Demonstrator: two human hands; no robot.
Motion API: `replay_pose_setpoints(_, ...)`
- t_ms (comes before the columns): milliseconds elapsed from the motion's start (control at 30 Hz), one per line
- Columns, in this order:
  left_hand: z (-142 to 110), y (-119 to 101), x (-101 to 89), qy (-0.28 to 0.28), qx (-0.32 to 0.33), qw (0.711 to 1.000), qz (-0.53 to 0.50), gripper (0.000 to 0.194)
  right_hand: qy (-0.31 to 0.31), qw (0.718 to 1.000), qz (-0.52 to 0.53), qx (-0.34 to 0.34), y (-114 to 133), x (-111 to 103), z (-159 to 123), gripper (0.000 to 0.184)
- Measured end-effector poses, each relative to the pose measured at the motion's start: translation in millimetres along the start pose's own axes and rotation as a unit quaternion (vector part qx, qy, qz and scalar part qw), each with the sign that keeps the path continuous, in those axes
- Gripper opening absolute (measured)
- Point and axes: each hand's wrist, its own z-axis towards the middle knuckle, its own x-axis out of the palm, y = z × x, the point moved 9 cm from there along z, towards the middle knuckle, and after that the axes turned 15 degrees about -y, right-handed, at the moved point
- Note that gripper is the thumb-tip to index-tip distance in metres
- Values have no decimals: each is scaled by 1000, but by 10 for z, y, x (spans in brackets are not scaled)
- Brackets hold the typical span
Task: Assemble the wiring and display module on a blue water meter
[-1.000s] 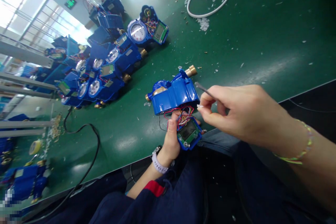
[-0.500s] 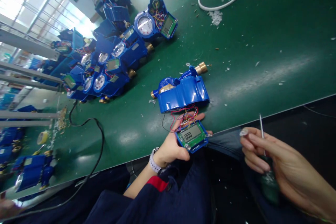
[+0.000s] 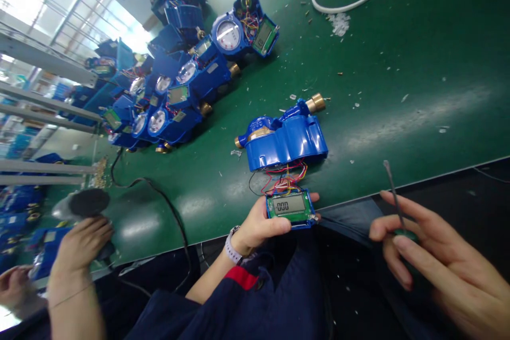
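My left hand (image 3: 258, 224) grips a small LCD display module (image 3: 290, 204) with a green circuit board in a blue frame, thumb over its lower edge. Its screen faces up and reads several zeros. Thin coloured wires (image 3: 287, 178) run from it to a blue water meter (image 3: 287, 143) with brass ends, lying on its side just beyond. To the right, past the table edge, my right hand (image 3: 436, 247) is closed around a screwdriver (image 3: 392, 187). The metal shaft points up and away; fingers mostly hide the dark green handle.
Several blue meters (image 3: 191, 82) crowd the green table (image 3: 398, 64) at the upper left. A white cable (image 3: 350, 9) loops at the back among translucent scraps. At left, another person's hand (image 3: 82, 244) holds a dark round-headed tool (image 3: 90, 202); a black cord (image 3: 159, 191) lies nearby.
The small clear scrap has gone from my right fingertips, and that hand has shifted its hold on the screwdriver. My left hand has levelled the display. Another person's hand with the dark tool has appeared at left.
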Motion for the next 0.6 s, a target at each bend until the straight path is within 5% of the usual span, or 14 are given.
replay_pose_setpoints(167, -5, 2, -16, 12, -7, 1000, -4, 71, -56, 998, -5, 4, 114, 12, -24, 35)
replay_pose_setpoints(367, -19, 13, 29, 64, -26, 998, 0, 87, -41, 999, -25, -23, 228, 108, -25, 28)
replay_pose_setpoints(600, -42, -6, -27, 40, -28, 998, 39, 79, -74, 996, -54, -21, 265, 85, -4, 28)
